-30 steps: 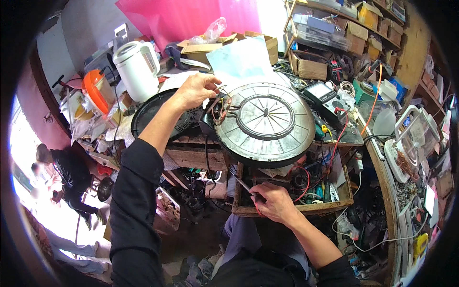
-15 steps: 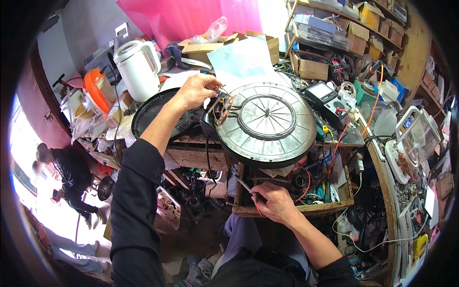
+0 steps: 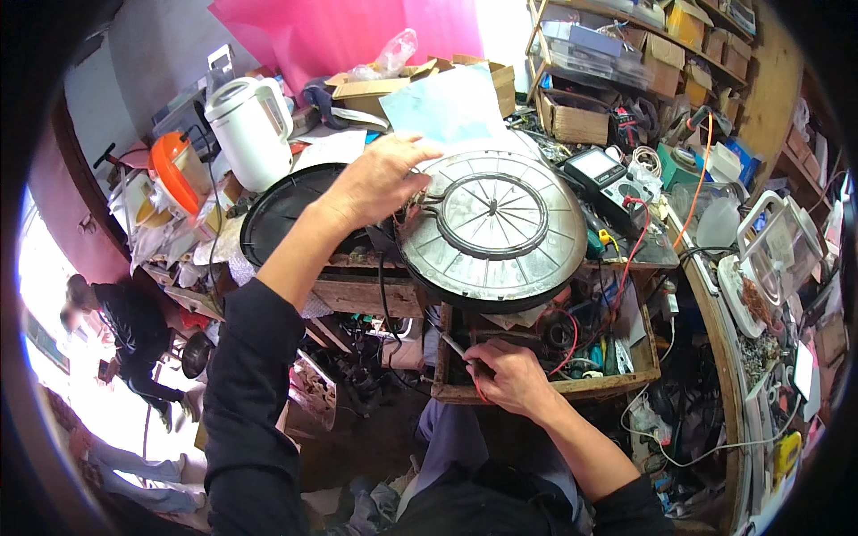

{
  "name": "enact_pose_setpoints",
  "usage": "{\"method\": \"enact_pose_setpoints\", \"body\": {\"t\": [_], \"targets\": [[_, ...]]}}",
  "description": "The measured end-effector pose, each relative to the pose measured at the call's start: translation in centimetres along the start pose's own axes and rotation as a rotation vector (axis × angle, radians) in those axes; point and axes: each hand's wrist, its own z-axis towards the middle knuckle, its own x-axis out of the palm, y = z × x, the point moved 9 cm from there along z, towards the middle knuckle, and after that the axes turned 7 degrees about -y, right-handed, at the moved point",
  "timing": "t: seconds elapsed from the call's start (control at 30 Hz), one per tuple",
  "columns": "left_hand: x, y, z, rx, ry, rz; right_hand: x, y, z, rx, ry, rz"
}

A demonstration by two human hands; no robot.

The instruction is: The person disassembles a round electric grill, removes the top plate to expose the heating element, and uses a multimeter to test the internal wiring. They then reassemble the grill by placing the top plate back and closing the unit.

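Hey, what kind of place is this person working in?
Most likely a small appliance repair workshop. A round metal appliance base lies upturned on the cluttered wooden bench with its wiring exposed, a multimeter sits beside it, and an open drawer below holds tools and loose wires. A white electric kettle stands nearby.
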Motion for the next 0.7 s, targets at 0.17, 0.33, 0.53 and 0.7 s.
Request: {"method": "enact_pose_setpoints", "body": {"t": [0.17, 0.33, 0.53, 0.7], "targets": [[5.4, -2.6, -2.7, 0.063, 0.316, 0.310, 0.2, -0.2, -0.2, -0.022, 0.004, 0.013], [5.5, -2.5, -3.2, 0.039, 0.317, 0.315, 0.1, 0.3, 0.1, 0.006, 0.000, -0.012], [4.7, -3.6, -3.3, -0.070, 0.356, 0.294, 0.3, 0.0, 0.1, -0.030, 0.009, 0.017], [6.2, -3.8, -3.6, -0.126, 0.325, 0.396, 0.3, 0.3, 0.0, -0.028, -0.004, -0.010]]}}
